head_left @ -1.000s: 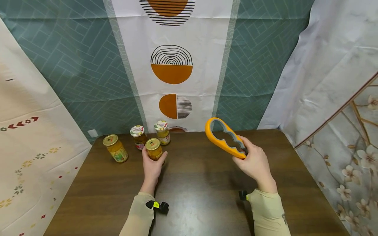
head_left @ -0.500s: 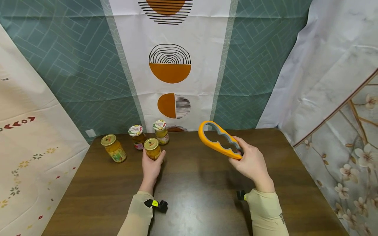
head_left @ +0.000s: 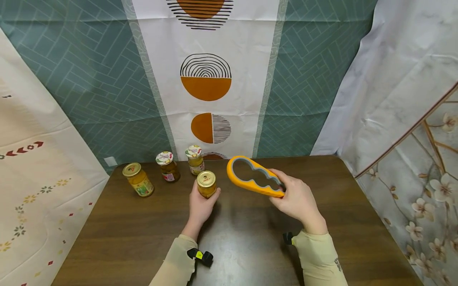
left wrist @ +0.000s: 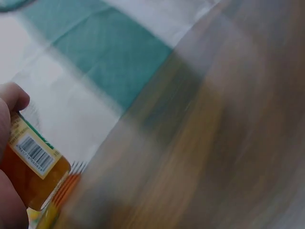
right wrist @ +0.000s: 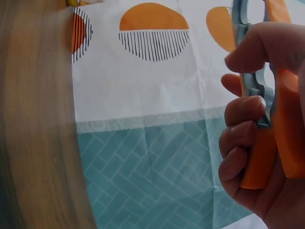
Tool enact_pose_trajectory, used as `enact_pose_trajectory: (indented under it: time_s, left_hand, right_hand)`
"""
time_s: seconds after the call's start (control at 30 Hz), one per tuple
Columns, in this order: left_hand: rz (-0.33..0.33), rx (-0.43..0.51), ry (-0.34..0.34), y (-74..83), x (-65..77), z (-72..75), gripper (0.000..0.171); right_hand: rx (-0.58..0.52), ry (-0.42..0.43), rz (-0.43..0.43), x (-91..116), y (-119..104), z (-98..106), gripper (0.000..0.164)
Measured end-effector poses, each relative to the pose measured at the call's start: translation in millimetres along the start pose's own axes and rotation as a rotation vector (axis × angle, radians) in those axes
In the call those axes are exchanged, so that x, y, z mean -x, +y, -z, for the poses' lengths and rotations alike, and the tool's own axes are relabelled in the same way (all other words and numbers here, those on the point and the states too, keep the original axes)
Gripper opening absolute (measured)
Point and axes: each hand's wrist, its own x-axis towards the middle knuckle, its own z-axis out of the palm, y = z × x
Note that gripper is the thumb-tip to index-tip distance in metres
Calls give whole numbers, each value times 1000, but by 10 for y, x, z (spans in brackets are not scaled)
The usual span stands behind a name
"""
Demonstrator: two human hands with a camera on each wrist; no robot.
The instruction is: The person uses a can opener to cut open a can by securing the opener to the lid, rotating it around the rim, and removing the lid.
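My left hand [head_left: 201,206] grips a glass jar [head_left: 207,186] with a gold lid, fingers on one side and thumb on the other. In the left wrist view the barcode label [left wrist: 34,153] and amber contents of this jar show at the left edge. To the right of it, my right hand [head_left: 297,200] holds an orange jar opener [head_left: 250,185] by its handle end. The opener's grey scalloped loop points left toward the held jar, a short gap apart. In the right wrist view, fingers curl round the orange handles [right wrist: 259,162].
Three more jars stand at the back left of the brown table [head_left: 118,238]: a gold-lidded jar [head_left: 141,184], a dark jar [head_left: 169,171] and a pale jar [head_left: 195,163] with patterned lids. A patterned cloth [head_left: 236,95] hangs behind the table's rear edge.
My left hand has moved right with the gold-lidded jar, away from the dark jar. My right hand has brought the jar opener left and slightly down toward it.
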Motion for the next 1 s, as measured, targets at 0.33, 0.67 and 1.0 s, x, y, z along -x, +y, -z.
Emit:
enact_pose_trajectory:
  time_s: [0.33, 0.67, 1.0]
  left_hand:
    - [-89, -57, -224, 312, 351, -408, 50]
    - [-92, 57, -294, 465, 467, -518, 55]
    - [-100, 49, -317, 768, 451, -395, 53]
  right_hand:
    - [6, -113, 102, 20, -226, -47, 70]
    - [53, -151, 132, 42, -342, -45, 67]
    - [36, -181, 151, 81, -453, -73, 73]
